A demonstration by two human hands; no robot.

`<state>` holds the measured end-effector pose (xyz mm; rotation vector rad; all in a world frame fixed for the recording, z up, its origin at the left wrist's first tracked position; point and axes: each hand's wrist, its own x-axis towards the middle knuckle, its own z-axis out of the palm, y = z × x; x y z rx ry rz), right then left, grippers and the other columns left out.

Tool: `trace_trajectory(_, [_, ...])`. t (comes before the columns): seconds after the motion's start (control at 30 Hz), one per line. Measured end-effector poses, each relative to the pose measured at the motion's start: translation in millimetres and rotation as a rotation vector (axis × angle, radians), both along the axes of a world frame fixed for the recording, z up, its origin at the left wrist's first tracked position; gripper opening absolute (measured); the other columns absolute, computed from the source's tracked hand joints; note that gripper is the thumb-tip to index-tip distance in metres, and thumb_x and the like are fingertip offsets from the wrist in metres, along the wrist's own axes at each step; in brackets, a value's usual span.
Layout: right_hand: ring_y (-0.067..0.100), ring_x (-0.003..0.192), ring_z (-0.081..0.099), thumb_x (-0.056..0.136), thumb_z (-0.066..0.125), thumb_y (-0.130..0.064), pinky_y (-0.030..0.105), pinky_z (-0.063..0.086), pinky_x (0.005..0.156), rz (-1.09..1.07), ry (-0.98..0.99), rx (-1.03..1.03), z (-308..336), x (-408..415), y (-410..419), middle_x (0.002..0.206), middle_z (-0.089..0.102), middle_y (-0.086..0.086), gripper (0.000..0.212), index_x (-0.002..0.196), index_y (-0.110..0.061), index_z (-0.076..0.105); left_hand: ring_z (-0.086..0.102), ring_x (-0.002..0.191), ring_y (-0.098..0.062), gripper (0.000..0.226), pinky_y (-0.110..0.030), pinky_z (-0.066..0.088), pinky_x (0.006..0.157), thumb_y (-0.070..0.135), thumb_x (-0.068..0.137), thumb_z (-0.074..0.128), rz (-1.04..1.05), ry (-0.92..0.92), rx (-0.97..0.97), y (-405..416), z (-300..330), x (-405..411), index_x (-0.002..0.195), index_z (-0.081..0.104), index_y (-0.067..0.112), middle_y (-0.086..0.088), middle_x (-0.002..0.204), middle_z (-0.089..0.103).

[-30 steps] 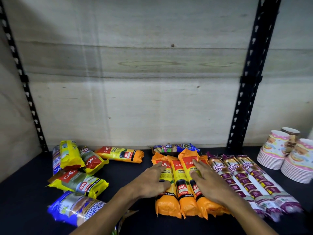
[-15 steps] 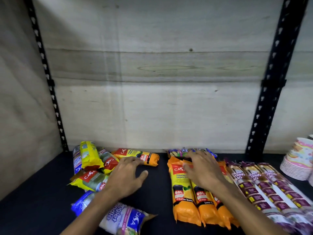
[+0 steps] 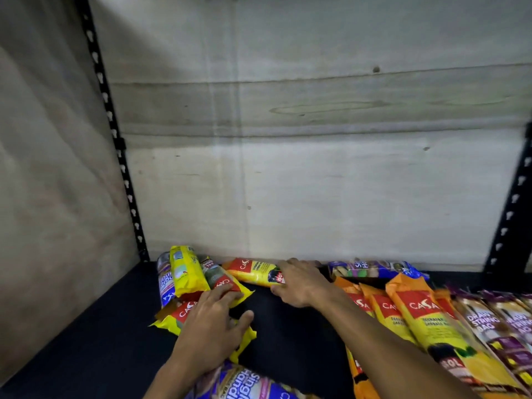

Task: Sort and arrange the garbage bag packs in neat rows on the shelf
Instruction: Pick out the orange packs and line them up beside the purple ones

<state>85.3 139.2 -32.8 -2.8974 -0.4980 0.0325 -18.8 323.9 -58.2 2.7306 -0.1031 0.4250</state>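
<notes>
Dark shelf [image 3: 95,335], plywood back wall [image 3: 316,168], black slotted posts at the back corners.

Left hand [image 3: 211,326]: lying palm-down with fingers spread loosely, resting on a yellow pack [image 3: 175,318] in the jumbled pile near the back-left corner; fingertips touching a second yellow pack [image 3: 227,280]. Not closing around either.

Right hand [image 3: 300,283]: reaching toward the back edge, fingers curling over one end of a yellow-orange pack [image 3: 253,269] lying crosswise along the wall; grasp only partly visible.

Orange packs [image 3: 414,309]: lying side by side to the right of the right forearm. Purple drawstring packs [image 3: 489,323]: continuing the row toward the right edge. Blue pack [image 3: 374,267]: lying crosswise behind the orange ones.
</notes>
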Motion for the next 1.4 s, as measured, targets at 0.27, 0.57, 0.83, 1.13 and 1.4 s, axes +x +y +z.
trace_trajectory(0.27, [0.035,0.128,0.049,0.092,0.060,-0.046,0.047,0.042,0.104,0.025,0.000,-0.005,-9.3,20.7,23.5,0.141,0.050,0.012,0.062,0.143,-0.016,0.040,0.034,0.131,-0.008,0.050,-0.027,0.035,0.108,0.057,0.092,0.049,0.012,-0.039,0.006,-1.7,-2.3,7.7,0.132,0.055,0.028,0.014,0.144,0.040])
trace_trajectory(0.57, [0.033,0.121,0.053,0.092,0.063,-0.045,0.047,0.046,0.093,0.021,-0.111,-0.049,-7.9,16.7,22.0,0.133,0.055,0.010,0.058,0.139,-0.017,0.044,0.034,0.131,-0.008,0.048,-0.027,0.037,0.105,0.056,0.092,0.048,0.015,-0.046,0.000,-1.6,-4.4,10.4,0.131,0.056,0.029,0.014,0.143,0.040])
trace_trajectory(0.83, [0.034,0.121,0.051,0.090,0.064,-0.036,0.048,0.045,0.093,-0.048,-0.142,-0.077,9.4,-9.2,7.2,0.132,0.054,0.011,0.055,0.135,-0.014,0.043,0.038,0.129,-0.011,0.045,-0.029,0.040,0.102,0.053,0.092,0.051,0.022,-0.065,0.010,-0.8,-5.3,11.4,0.129,0.058,0.027,0.011,0.140,0.046])
trace_trajectory(1.13, [0.031,0.116,0.057,0.086,0.066,-0.050,0.041,0.046,0.083,-0.269,-0.087,0.020,33.9,-56.7,-39.5,0.128,0.057,0.009,0.065,0.134,-0.014,0.040,0.041,0.128,-0.015,0.045,-0.032,0.040,0.102,0.051,0.092,0.052,0.037,-0.050,0.018,-1.5,-3.5,12.3,0.128,0.059,0.024,0.007,0.138,0.048])
trace_trajectory(1.4, [0.035,0.137,0.043,0.090,0.061,-0.045,0.044,0.047,0.096,-0.440,-0.054,0.070,31.1,-98.3,-77.9,0.153,0.040,0.018,0.082,0.153,-0.010,0.021,0.043,0.127,-0.019,0.043,-0.035,0.040,0.103,0.048,0.092,0.055,0.046,-0.044,0.015,-1.8,-3.2,12.9,0.125,0.062,0.021,0.005,0.138,0.049])
